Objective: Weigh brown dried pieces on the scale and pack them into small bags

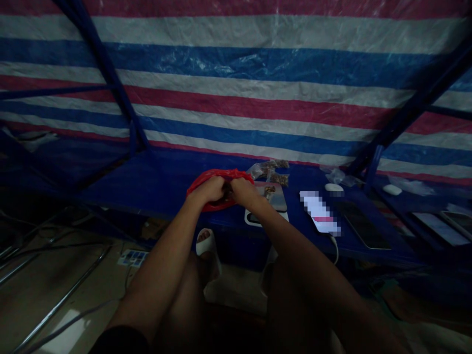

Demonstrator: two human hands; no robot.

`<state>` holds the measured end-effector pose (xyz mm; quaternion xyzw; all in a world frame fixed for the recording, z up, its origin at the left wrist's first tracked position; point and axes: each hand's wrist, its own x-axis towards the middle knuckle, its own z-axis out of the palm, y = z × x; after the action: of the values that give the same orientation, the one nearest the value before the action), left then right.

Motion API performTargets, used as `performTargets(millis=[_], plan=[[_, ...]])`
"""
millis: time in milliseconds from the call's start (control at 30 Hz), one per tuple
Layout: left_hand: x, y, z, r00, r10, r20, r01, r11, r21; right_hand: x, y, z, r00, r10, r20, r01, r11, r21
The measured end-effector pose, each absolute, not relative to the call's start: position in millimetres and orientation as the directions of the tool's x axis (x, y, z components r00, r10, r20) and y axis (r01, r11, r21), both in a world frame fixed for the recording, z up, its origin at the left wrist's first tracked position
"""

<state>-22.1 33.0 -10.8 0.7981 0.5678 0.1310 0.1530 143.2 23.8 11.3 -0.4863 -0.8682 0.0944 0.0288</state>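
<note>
A red plastic bag (217,175) lies on the blue table (155,182) straight ahead of me. My left hand (211,189) is closed on the bag's near side, and my right hand (241,191) is closed on it right beside the left, knuckles almost touching. Something dark shows inside the bag between my hands; I cannot make out what it is. A small scale (271,199) with a flat platform stands just right of my right hand.
Small clear bags of brown bits (271,171) lie behind the scale. Two phones (363,226) lie to the right with a white cable. A white earbud case (334,187) sits further back. Blue frame poles (110,78) cross the striped tarpaulin. My knees and a white sandal (206,241) are below.
</note>
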Motion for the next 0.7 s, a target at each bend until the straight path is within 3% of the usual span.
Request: performTargets(millis=[167,467,700], plan=[[-19,25,-5,0.362,0.932,-0.031,0.867,-0.324,0.378,144,24,11,-0.512,0.857,-0.063,0.850,0.495,-0.181],[-26,28,-14,0.330,0.942,0.061,0.876,-0.329,0.352,148,32,3,-0.539,0.842,-0.011,0.818,0.521,-0.245],[-26,28,-9,0.294,0.956,0.016,0.891,-0.280,0.357,151,33,10,-0.545,0.837,0.040,0.800,0.534,-0.276]])
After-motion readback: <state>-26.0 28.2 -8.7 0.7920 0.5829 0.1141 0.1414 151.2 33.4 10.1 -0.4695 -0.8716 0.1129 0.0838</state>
